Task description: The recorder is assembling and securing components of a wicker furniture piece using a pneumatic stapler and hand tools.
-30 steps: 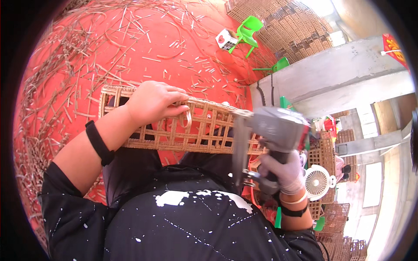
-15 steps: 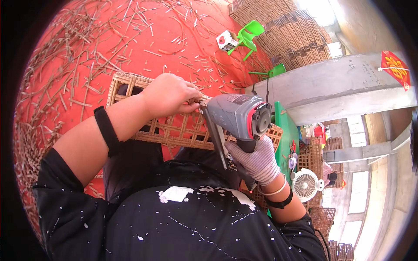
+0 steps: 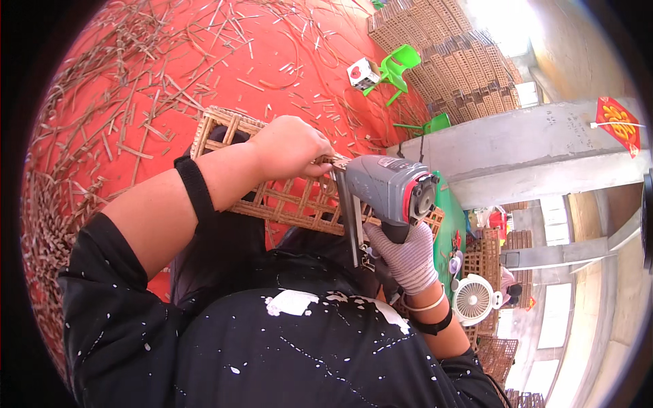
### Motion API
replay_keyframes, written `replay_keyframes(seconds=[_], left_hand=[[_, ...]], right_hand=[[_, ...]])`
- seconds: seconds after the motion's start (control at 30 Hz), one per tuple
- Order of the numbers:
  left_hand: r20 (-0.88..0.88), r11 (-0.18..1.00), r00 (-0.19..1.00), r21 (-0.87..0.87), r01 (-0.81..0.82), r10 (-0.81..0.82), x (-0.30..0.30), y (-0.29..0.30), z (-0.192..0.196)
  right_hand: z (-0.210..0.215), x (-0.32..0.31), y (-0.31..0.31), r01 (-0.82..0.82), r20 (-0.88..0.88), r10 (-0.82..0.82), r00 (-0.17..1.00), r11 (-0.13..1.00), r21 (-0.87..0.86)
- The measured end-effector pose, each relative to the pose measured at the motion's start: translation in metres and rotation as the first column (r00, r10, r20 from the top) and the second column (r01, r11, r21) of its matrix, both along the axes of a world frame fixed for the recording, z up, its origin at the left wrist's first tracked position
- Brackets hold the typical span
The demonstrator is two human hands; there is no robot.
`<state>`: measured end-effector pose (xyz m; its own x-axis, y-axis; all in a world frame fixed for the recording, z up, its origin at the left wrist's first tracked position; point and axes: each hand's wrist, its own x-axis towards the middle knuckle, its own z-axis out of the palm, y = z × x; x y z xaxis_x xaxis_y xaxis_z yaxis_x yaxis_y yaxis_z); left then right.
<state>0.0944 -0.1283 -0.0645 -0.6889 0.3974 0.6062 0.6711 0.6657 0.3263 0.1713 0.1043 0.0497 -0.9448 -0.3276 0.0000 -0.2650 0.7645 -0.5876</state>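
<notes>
A woven lattice frame [image 3: 289, 212] of brown strips lies across my lap, tilted. My bare left hand [image 3: 294, 148] is closed at its far edge, thumb and fingers pinching a strip close to the gun's nose. In my right hand [image 3: 410, 260], which wears a pale knit glove, is the handle of a grey pneumatic staple gun [image 3: 381, 182]. Its nose end rests at or very near the lattice edge beside my left fingertips; contact is hard to make out. The gun's body covers part of the frame's right side.
Cut strips [image 3: 136, 109] litter the red floor [image 3: 272, 41]. A green chair [image 3: 400, 68] and a white box [image 3: 364, 73] stand beyond. Stacked lattice panels [image 3: 435, 54] rise at the back. To my right are a green table [image 3: 445, 211], a white fan [image 3: 474, 299] and a concrete beam [image 3: 503, 153].
The lattice frame, both hands and the staple gun have shifted slightly right together. The view has tilted a little. Both grips stay the same.
</notes>
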Motion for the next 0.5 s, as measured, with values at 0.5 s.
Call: replay_keyframes(seconds=[0.5], left_hand=[[0.034,1.000,0.999,0.001,-0.002,0.002,0.0002,0.0009,0.0013]], right_hand=[[-0.0089,-0.0004,-0.0002,0.010,-0.080,-0.008,0.997,0.999,0.032]])
